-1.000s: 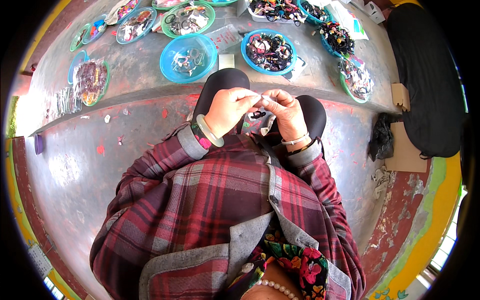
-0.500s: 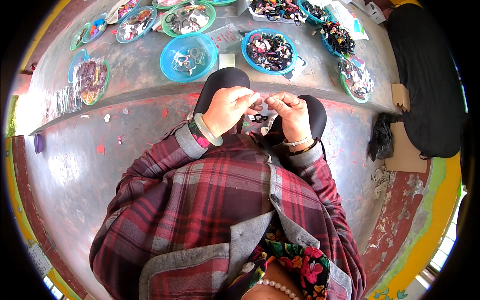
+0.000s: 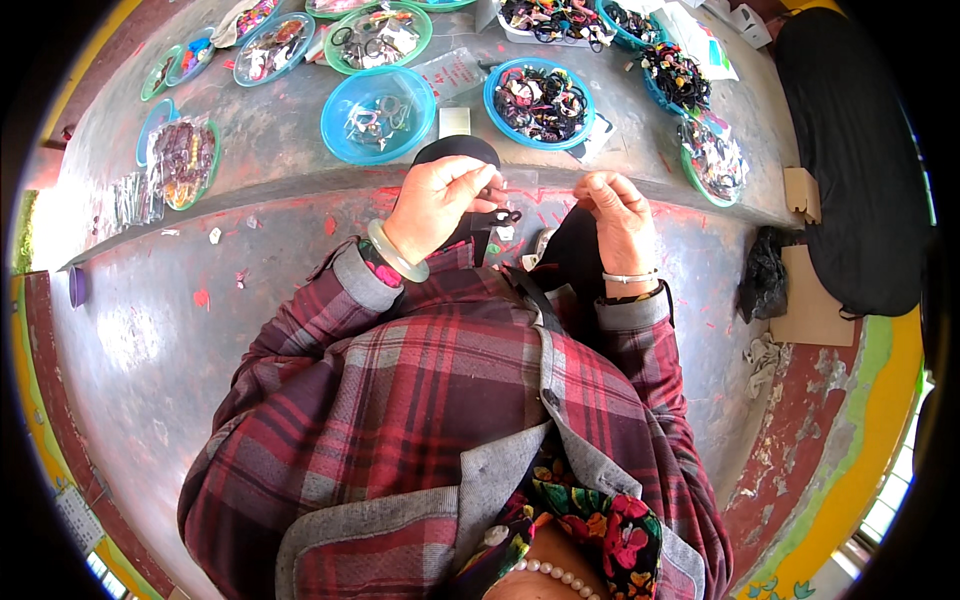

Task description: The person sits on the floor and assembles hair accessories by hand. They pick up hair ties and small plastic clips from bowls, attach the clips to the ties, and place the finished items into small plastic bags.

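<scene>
My left hand [image 3: 440,200] is closed in a pinch over my left knee. A small black hair tie [image 3: 508,217] shows at its fingertips, with a white piece just below. My right hand [image 3: 615,215] is held apart from it, over my right knee. Its thumb and fingertips are pressed together, and whatever lies between them is too small to make out. In front of my knees, on the raised ledge, stand a blue basin [image 3: 330,140] with a few clear bags and a blue basket [image 3: 489,108] full of dark hair ties.
More baskets of hair accessories stand farther back, such as a green one [image 3: 425,45]. A bagged bundle [image 3: 183,160] lies in a basket at the left. At the right are a black plastic bag [image 3: 765,275], cardboard [image 3: 810,300] and a long black case [image 3: 850,160]. Scraps litter the floor.
My hands have moved apart: the left one slightly left and up, the right one to the right. The black hair tie has shifted up and left along with my left hand.
</scene>
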Available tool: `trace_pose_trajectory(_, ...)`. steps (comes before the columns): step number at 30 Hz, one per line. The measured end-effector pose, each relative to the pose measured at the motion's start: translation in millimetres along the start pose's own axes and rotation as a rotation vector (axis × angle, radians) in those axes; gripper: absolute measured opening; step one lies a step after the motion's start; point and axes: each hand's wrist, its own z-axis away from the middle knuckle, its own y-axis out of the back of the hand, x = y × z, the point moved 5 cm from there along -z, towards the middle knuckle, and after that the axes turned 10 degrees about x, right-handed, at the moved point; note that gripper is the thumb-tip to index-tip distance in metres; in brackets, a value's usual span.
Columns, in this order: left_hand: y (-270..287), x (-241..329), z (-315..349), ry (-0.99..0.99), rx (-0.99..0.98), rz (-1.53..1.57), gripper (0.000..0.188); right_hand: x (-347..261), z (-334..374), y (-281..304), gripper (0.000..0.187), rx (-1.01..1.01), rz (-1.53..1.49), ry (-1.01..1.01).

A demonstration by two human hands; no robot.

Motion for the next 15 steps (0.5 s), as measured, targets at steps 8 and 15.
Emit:
trace_pose_trajectory(8, -17.3, -10.5, 4.7, -0.028, -0.136, -0.049, 0.024, 7.8, 16.6, -33.8, 0.007, -0.191, 0.049, -0.053)
trace_pose_trajectory(15, -20.6, -10.4, 3.3, 0.118, -0.159, -0.12, 0.022, 4.1, 18.6, -36.7, 0.006, -0.183, 0.146, 0.08)
